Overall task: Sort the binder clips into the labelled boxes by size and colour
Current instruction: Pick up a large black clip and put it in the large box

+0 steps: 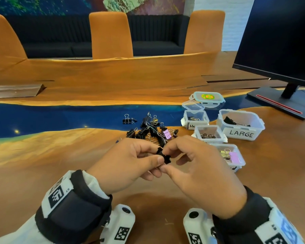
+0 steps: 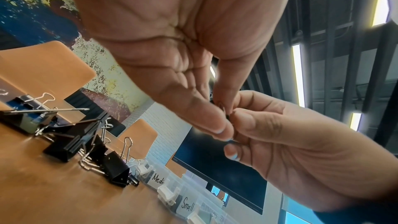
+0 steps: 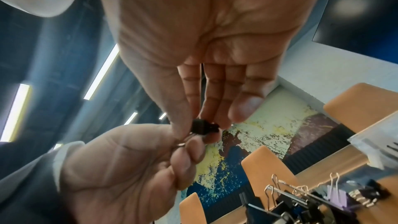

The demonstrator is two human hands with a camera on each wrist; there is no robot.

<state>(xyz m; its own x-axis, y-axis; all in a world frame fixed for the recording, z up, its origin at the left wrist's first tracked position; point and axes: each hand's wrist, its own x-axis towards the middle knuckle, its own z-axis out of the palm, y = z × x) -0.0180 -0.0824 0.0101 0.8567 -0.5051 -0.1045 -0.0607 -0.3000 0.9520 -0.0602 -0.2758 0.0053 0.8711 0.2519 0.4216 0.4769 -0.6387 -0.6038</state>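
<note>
Both hands meet above the table's near edge and pinch a small black binder clip point(image 1: 164, 155) between them. My left hand point(image 1: 158, 153) holds it with thumb and forefinger from the left. My right hand point(image 1: 166, 160) pinches it from the right. In the right wrist view the clip's black body point(image 3: 202, 127) shows at the right fingertips point(image 3: 178, 130), and its wire loop point(image 3: 181, 144) lies against the left fingers. Whether it is one clip or two hooked together I cannot tell. A pile of unsorted clips point(image 1: 148, 128), mostly black with one purple clip point(image 1: 166, 134), lies just beyond the hands.
Right of the pile stand clear boxes: LARGE point(image 1: 241, 133), Medium point(image 1: 192, 125), Small point(image 1: 197, 134), and a nearer box point(image 1: 242, 160) with purple and gold clips. A loose lid point(image 1: 207, 97) lies behind them. A monitor point(image 1: 280, 41) on its stand occupies the far right.
</note>
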